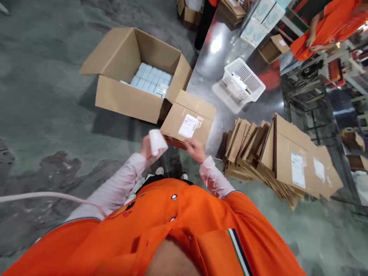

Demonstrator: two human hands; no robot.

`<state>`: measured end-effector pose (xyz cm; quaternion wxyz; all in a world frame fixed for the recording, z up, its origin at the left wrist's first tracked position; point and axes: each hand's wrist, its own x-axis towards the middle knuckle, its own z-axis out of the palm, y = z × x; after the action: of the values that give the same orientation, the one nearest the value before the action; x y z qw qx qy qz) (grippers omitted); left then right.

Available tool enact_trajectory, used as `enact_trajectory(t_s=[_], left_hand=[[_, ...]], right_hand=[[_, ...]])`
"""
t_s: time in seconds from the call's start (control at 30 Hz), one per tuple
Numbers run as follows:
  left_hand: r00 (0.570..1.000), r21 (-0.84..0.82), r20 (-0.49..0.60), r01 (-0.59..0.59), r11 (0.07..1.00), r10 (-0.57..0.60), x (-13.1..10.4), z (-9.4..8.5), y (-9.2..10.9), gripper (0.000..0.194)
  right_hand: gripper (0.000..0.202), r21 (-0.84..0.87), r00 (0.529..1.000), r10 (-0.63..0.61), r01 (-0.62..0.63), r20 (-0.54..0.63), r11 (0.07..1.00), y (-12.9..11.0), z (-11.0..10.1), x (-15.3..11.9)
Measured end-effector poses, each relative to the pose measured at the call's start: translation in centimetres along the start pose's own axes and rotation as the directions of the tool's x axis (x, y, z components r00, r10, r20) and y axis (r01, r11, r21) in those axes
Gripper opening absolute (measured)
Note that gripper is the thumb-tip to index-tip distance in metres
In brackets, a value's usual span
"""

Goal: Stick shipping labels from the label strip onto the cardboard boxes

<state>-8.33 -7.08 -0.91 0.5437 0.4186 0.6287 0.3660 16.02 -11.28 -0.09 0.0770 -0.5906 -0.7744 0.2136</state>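
Note:
My left hand point(146, 147) is closed around a roll of white labels point(157, 142), beside the near left corner of a flattened cardboard box point(176, 115). A white printed label point(188, 125) is stuck on that cardboard. My right hand point(197, 149) pinches the near edge of the flattened box, thumb on top. The box lies partly over the metal table's left edge. Just beyond it stands a large open carton point(129, 101) with rows of small pale blue boxes point(151, 78) inside.
On the metal table point(205, 76) sits a white plastic basket point(244, 78) with small items in it. Several flattened boxes point(258, 153) lean in a stack at the right. White-blue boxes point(260, 23) stand at the back. A person in orange point(330, 27) is at the far right.

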Motion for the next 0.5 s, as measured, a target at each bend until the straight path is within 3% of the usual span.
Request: enact_trajectory(t_s=[0.03,0.1,0.13,0.17,0.23,0.33,0.43,0.47,0.5], left_hand=[[1.0,0.073,-0.02,-0.008,0.997,0.01,1.2,0.3,1.3,0.035],[1.0,0.344,0.007,-0.018,0.939,0.016,3.2,1.2,3.3,0.038],[0.999,0.507,0.052,-0.038,0.861,0.013,3.9,1.6,4.0,0.043],[0.994,0.653,0.109,-0.073,0.754,0.002,4.4,2.0,4.5,0.049],[0.977,0.823,0.212,-0.165,0.544,-0.024,4.9,2.4,4.8,0.06],[0.966,0.863,0.256,-0.22,0.454,-0.019,5.3,2.2,4.3,0.063],[0.958,0.807,0.282,-0.263,0.528,0.046,5.8,1.8,3.3,0.058],[0.952,0.759,0.291,-0.29,0.583,0.094,5.9,1.8,3.1,0.055],[0.945,0.702,0.294,-0.313,0.64,0.141,5.9,1.8,2.9,0.052]], right_hand=[[0.046,-0.011,0.966,0.233,-0.236,-0.115,0.972,0.5,-0.5,-0.5],[0.048,0.029,0.77,0.585,-0.598,-0.255,0.801,1.0,-1.5,-0.9],[0.049,0.068,0.692,0.674,-0.683,-0.261,0.727,1.1,-1.9,-0.9],[0.048,0.105,0.663,0.711,-0.71,-0.236,0.697,0.9,-2.2,-0.9],[0.04,0.185,0.649,0.733,-0.71,-0.201,0.679,0.3,-2.4,-0.8],[0.029,0.354,0.578,0.766,-0.679,-0.282,0.643,-0.6,-2.3,-0.7],[0.037,0.621,0.431,0.762,-0.445,-0.484,0.646,-0.8,-2.6,-0.5],[0.041,0.698,0.399,0.763,-0.327,-0.509,0.637,-0.8,-2.9,-0.5],[0.044,0.755,0.405,0.762,-0.22,-0.505,0.617,-0.8,-3.3,-0.5]])
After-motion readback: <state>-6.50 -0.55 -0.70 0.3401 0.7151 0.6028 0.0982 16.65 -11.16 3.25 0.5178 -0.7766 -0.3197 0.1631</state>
